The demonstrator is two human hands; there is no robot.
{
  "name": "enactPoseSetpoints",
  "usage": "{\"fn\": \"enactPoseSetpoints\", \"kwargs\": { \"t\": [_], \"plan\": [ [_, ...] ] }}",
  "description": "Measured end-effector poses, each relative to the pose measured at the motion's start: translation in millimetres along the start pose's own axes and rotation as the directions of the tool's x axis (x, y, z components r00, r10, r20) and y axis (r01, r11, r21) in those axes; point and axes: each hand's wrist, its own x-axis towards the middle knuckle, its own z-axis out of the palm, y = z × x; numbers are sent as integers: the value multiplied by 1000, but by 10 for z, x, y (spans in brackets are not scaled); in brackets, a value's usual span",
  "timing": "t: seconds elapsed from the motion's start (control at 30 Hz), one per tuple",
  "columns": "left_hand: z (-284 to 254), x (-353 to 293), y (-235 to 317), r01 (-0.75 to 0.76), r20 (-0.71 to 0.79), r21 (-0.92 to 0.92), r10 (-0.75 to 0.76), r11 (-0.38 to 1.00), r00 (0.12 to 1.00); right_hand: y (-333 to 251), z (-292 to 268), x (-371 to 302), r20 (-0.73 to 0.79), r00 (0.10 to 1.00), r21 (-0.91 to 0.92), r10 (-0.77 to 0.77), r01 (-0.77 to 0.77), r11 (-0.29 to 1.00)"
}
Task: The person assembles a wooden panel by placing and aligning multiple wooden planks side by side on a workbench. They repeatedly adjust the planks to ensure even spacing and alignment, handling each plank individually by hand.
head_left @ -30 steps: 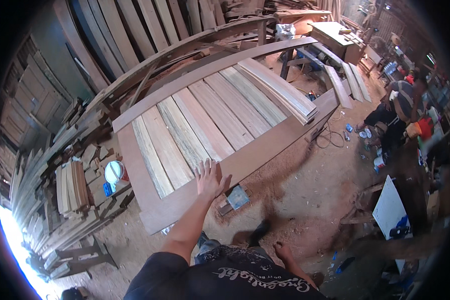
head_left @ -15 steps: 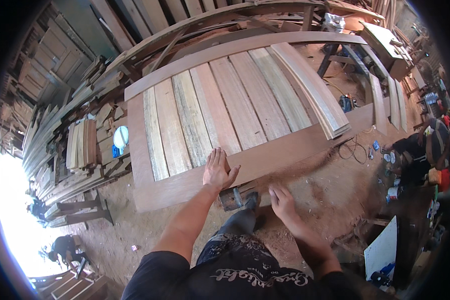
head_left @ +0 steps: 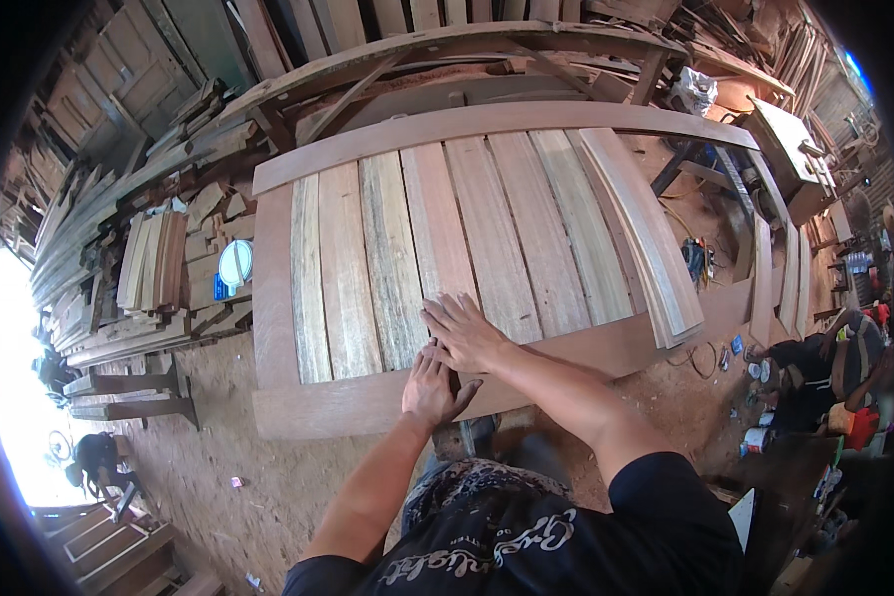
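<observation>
Keeping both palms flat and the pressure even would, I judge, serve best where the boards [head_left: 343,268] meet the near rail of the wooden frame [head_left: 318,409]. The left hand [head_left: 429,390] rests over that rail, fingertips at the board ends; the right hand [head_left: 464,336] lies just ahead and rightward, over a pinkish board's near end. Fingers are extended and neither hand seems to grasp anything, though the undersides are hidden. The boards lie side by side inside the frame, dark gaps between some; feeling along each seam should reveal a raised end. Mind the loose stack [head_left: 646,233] spanning the frame's right part from far edge to near: a knock could shift it.
</observation>
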Motion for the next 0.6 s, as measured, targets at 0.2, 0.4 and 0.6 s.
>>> {"fn": "enactPoseSetpoints", "kwargs": {
  "t": [0.2, 0.4, 0.6],
  "plan": [
    [-40, 53, -5, -61, -47, -82, 58, 995, 997, 91, 26, -47, -54, 990, 32, 132, -130, 991],
    [-58, 10, -2, -35, -32, -40, 34, 999, 999, -164, -234, -26, -106, 988, 63, 110, -103, 993],
    [-67, 22, 5, -52, -57, -28, 51, 998, 997, -133, -171, 128, -173, 974, 64, 149, -139, 988]
  ]
}}
